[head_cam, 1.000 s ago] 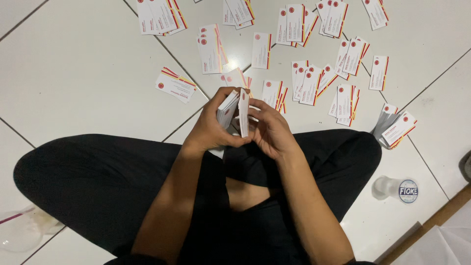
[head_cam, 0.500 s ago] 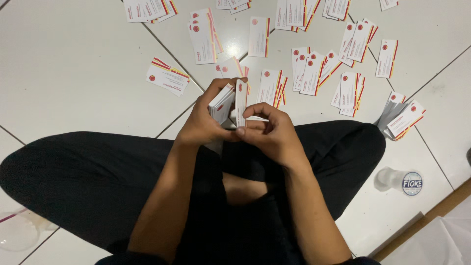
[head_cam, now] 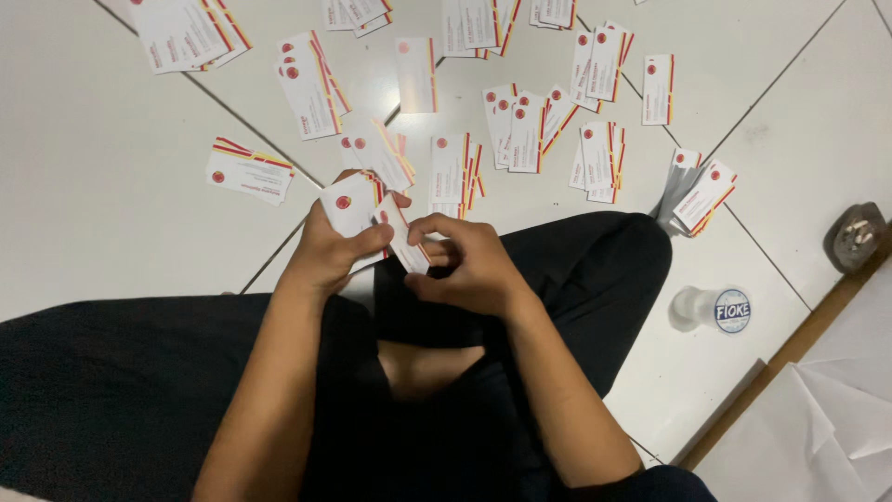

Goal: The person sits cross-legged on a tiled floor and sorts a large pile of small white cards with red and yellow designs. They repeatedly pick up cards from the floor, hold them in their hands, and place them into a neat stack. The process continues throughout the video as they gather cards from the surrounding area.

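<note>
Left hand: my left hand (head_cam: pixel 327 253) is curled closed around a small stack of cards (head_cam: pixel 351 206), white with red and yellow trim, held above my lap.
Right hand: my right hand (head_cam: pixel 465 265) pinches a single card (head_cam: pixel 401 234) between thumb and fingers, its edge just beside the stack.
Seat: I sit cross-legged in black trousers (head_cam: pixel 139 390) on the tiled floor (head_cam: pixel 102 167).
Surroundings: loose cards (head_cam: pixel 520 130) lie scattered ahead; a small clear cup (head_cam: pixel 711 309) stands to my right.
</note>
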